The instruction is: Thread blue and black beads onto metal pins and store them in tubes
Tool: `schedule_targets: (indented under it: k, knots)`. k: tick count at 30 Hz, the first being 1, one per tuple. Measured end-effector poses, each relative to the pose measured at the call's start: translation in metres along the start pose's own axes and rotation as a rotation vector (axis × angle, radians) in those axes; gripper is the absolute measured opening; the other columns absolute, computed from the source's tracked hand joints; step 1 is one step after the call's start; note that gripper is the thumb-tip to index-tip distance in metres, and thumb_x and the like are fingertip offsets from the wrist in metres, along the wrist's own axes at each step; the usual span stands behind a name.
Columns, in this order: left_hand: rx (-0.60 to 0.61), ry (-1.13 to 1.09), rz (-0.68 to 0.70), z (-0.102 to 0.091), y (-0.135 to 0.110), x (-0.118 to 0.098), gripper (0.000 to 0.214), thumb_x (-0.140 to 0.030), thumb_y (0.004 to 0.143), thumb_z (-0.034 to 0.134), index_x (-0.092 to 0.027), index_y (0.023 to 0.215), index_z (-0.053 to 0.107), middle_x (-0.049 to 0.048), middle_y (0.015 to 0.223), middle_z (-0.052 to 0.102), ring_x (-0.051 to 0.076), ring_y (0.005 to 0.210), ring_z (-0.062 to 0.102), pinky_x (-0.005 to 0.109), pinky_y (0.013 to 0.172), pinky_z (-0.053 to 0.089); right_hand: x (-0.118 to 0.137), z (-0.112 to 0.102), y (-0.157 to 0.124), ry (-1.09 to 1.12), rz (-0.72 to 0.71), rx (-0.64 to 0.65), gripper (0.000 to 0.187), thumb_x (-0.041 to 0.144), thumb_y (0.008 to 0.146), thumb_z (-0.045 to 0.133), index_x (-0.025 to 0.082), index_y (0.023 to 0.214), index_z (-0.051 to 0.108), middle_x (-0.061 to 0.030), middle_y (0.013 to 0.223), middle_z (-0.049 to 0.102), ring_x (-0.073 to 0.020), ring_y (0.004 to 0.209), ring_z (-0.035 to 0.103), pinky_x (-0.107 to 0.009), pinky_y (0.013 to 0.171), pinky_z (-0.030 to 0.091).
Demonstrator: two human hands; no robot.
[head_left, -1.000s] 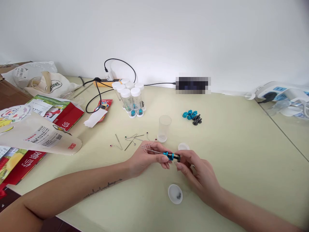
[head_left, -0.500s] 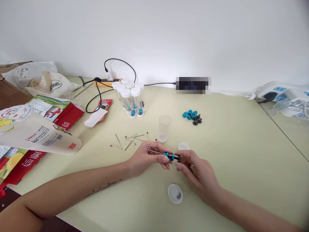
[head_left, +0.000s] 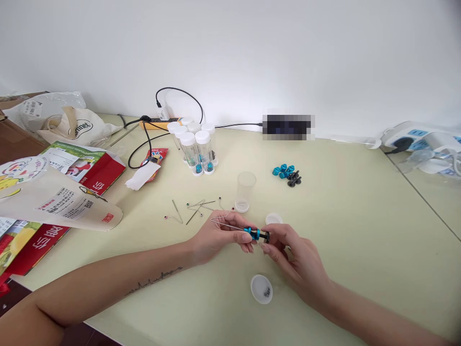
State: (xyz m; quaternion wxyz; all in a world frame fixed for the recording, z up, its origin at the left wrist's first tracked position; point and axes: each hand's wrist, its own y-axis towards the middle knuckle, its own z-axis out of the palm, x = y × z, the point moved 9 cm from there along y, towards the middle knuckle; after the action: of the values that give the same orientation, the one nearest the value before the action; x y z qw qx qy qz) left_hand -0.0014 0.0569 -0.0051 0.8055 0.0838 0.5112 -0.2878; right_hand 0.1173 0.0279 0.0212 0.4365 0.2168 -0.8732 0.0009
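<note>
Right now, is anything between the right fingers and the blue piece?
Yes: the black piece, its wide end at the right fingers and its stem at the blue piece. Nothing else visible stands between.

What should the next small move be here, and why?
Probably the right hand should ease the black disc-ended pin further toward the glossy blue spool-shaped piece: some black shaft shows between disc and blue piece, the right hand is already at the disc, and the left hand pinches the blue piece, from which a thin bent silver wire extends.
</note>
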Motion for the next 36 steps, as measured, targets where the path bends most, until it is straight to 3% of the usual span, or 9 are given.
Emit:
schedule_targets:
  k: [6,11,27,31,36]
  knots:
    - [-0.016,0.008,-0.005,-0.0019,0.0004,0.0005,0.022,-0.021,0.068,0.077,-0.010,0.085,0.069,0.0077,0.074,0.071,0.015,0.060,0.066,0.027,0.059,0.054,0.0012,-0.0015,0.0003,0.030,-0.011,-0.014,0.024,0.028,0.096,0.042,0.029,0.119,0.037,0.0053,0.067,0.053,-0.0104,0.052,0.045,-0.019,0.048,0.036]
    - [0.017,-0.003,0.013,0.0011,-0.0001,-0.0014,0.020,-0.018,0.069,0.076,-0.010,0.086,0.070,0.0071,0.075,0.071,0.014,0.061,0.066,0.026,0.059,0.053,0.0022,0.0001,0.0003,-0.004,-0.018,0.010,0.015,0.028,0.097,0.040,0.027,0.112,0.041,0.0040,0.068,0.058,-0.0108,0.052,0.046,-0.020,0.046,0.034]
    - [-0.005,0.007,-0.007,0.0002,-0.0003,-0.0001,0.021,-0.019,0.068,0.077,-0.010,0.085,0.070,0.0067,0.073,0.071,0.015,0.060,0.066,0.026,0.059,0.053,0.0015,-0.0008,0.0001,0.019,-0.011,-0.013,0.019,0.029,0.095,0.044,0.027,0.114,0.040,0.0057,0.063,0.051,-0.0102,0.052,0.044,-0.019,0.045,0.033]
    - [0.011,0.002,-0.001,0.0015,-0.0003,-0.0004,0.019,-0.019,0.069,0.076,-0.011,0.086,0.070,0.0065,0.073,0.071,0.014,0.061,0.066,0.026,0.059,0.053,0.0029,0.0007,0.0005,0.002,-0.019,0.001,0.013,0.028,0.095,0.046,0.027,0.107,0.043,0.0065,0.060,0.048,-0.0100,0.050,0.042,-0.019,0.044,0.031]
    - [0.015,-0.007,0.004,0.0016,0.0002,-0.0011,0.018,-0.017,0.070,0.076,-0.011,0.086,0.071,0.0060,0.072,0.071,0.014,0.061,0.066,0.025,0.059,0.052,0.0017,-0.0004,0.0005,-0.001,-0.006,-0.006,0.019,0.028,0.095,0.044,0.027,0.114,0.041,0.0062,0.062,0.050,-0.0104,0.052,0.043,-0.019,0.046,0.033]
